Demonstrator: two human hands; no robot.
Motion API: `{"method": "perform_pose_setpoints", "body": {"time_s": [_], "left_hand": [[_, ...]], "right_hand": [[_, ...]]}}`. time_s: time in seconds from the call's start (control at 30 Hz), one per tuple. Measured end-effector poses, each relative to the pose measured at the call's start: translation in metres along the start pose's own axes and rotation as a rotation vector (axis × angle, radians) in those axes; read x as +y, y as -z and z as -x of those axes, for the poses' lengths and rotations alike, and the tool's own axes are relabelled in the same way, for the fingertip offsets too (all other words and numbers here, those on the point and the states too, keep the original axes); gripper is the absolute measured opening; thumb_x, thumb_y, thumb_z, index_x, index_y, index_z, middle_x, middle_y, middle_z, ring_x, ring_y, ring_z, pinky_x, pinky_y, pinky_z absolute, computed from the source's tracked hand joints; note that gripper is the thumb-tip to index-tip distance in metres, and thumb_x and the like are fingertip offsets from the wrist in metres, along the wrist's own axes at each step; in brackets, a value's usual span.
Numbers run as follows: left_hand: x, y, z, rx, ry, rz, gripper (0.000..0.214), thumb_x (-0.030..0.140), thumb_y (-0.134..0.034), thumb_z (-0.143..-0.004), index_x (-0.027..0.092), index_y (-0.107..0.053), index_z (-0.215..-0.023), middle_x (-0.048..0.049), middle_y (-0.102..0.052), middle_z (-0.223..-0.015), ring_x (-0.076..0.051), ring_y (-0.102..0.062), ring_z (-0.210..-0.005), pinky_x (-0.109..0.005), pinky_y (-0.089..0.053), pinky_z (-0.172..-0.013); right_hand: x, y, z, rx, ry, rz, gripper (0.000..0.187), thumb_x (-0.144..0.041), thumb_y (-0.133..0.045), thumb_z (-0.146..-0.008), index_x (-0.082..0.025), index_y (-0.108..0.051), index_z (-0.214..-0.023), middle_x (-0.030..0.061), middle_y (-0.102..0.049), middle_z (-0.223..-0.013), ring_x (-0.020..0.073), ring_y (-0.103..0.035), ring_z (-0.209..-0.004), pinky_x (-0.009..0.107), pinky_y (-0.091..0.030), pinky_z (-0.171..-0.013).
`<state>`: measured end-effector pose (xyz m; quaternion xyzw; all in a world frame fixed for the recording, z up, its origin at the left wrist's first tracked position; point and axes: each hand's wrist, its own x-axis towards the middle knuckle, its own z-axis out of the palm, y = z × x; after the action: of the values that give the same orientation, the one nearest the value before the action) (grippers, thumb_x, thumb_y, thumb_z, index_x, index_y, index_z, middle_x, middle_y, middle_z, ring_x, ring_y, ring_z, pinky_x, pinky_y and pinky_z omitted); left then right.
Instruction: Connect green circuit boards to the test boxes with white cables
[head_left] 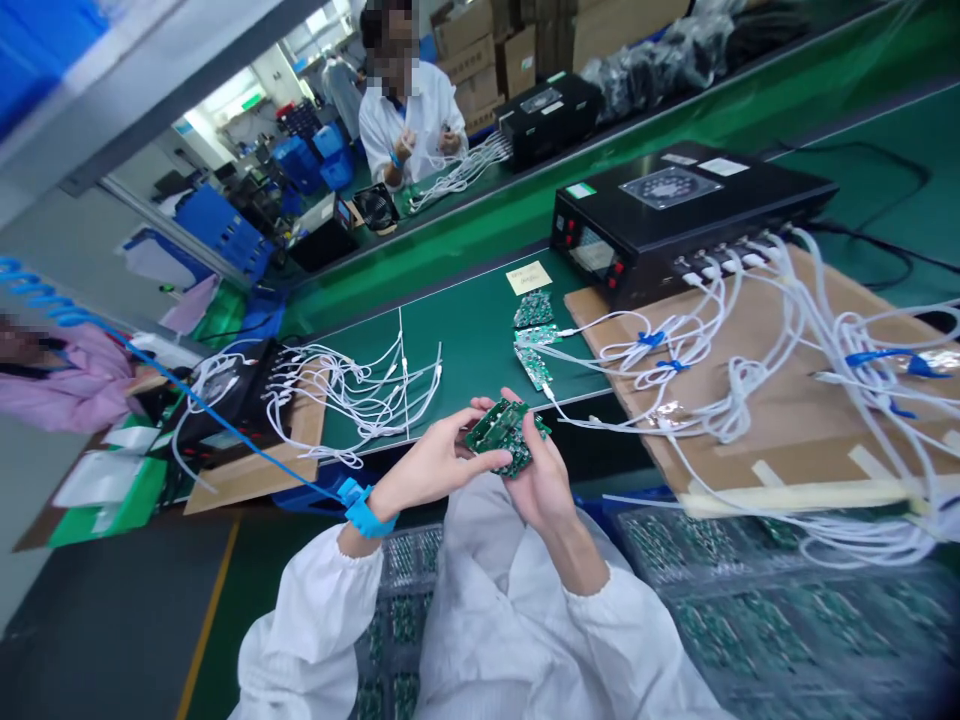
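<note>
Through the head camera, I have the left hand (442, 455) and the right hand (546, 487) over the white-clothed lap, at the near edge of the tabletop (480, 350). Both sets of fingers are curled around a green circuit board (499, 435), pinching it from its two sides with the thumbs on top. It is stiff, angular and crusted with tiny parts; whether it is one piece or a stack I can't tell. A soft, bright blue wrist strap (366, 508) rings the left wrist, and its thin blue cord (255, 432) slants across my view of the left-hand equipment.

Beyond the hands, smaller boards (532, 365) lie on the smooth green surface, with white plugs in them, near a pale yellow paper note (529, 277). To the right sits a boxy black metal unit (690, 210) with a round fan grille. From it, glossy white cables (795, 290) tangle over matte brown cardboard (817, 430) and droop past the edge, crowding the right arm's side. More cables (360, 390) are heaped at left. Dark moulded trays (780, 600) of boards sit below. A white-coated co-worker (420, 120) faces me from the far side.
</note>
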<state>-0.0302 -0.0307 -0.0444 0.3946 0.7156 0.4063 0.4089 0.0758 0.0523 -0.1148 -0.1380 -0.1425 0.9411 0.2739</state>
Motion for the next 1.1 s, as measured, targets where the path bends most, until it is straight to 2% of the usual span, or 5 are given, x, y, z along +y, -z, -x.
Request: {"method": "perform_pose_setpoints", "body": {"time_s": [0.27,0.47,0.67,0.83,1.1], "left_hand": [[0.003,-0.002,-0.003,-0.072,-0.023,0.039,0.046,0.044,-0.061,-0.098,0.015,-0.056,-0.132,-0.0110,-0.068,-0.121,-0.019,-0.071,-0.095,-0.034,-0.061,-0.086],[0.008,-0.012,0.001,0.001,-0.048,-0.117,0.066,0.039,-0.082,-0.081,0.017,-0.054,-0.137,-0.0124,-0.065,-0.131,-0.026,-0.069,-0.108,-0.039,-0.060,-0.092],[0.007,-0.011,0.001,-0.025,-0.106,-0.056,0.049,0.042,-0.071,-0.090,0.014,-0.057,-0.128,-0.0135,-0.067,-0.126,-0.025,-0.068,-0.112,-0.037,-0.058,-0.093],[0.003,-0.015,-0.002,-0.037,-0.219,-0.432,0.051,0.041,-0.083,-0.077,0.014,-0.059,-0.114,-0.0122,-0.068,-0.110,-0.029,-0.068,-0.101,-0.040,-0.055,-0.087],[-0.003,-0.013,0.001,-0.103,-0.154,-0.698,0.059,0.025,-0.062,-0.092,0.005,-0.039,-0.142,-0.0217,-0.063,-0.130,-0.030,-0.065,-0.118,-0.039,-0.048,-0.099]], "right_hand": [[-0.013,0.001,0.002,-0.020,0.019,-0.053,0.053,-0.053,-0.077,-0.086,-0.027,-0.065,-0.131,0.0079,-0.070,-0.132,0.0285,-0.059,-0.132,0.051,-0.051,-0.108],[-0.010,-0.001,0.006,0.018,0.004,-0.050,0.057,-0.054,-0.078,-0.085,-0.029,-0.063,-0.134,0.0062,-0.070,-0.132,0.0266,-0.060,-0.131,0.051,-0.047,-0.112],[-0.012,0.000,0.007,0.015,-0.008,0.031,0.054,-0.057,-0.073,-0.086,-0.028,-0.063,-0.131,0.0071,-0.070,-0.131,0.0271,-0.059,-0.132,0.055,-0.044,-0.114],[-0.006,-0.003,0.013,0.125,0.056,0.220,0.055,-0.053,-0.074,-0.086,-0.026,-0.061,-0.133,0.0069,-0.070,-0.128,0.0249,-0.061,-0.130,0.052,-0.040,-0.118],[0.002,0.007,0.007,0.119,-0.018,0.491,0.052,-0.038,-0.086,-0.077,-0.020,-0.067,-0.122,0.0074,-0.071,-0.121,0.0259,-0.063,-0.122,0.049,-0.042,-0.117]]}}
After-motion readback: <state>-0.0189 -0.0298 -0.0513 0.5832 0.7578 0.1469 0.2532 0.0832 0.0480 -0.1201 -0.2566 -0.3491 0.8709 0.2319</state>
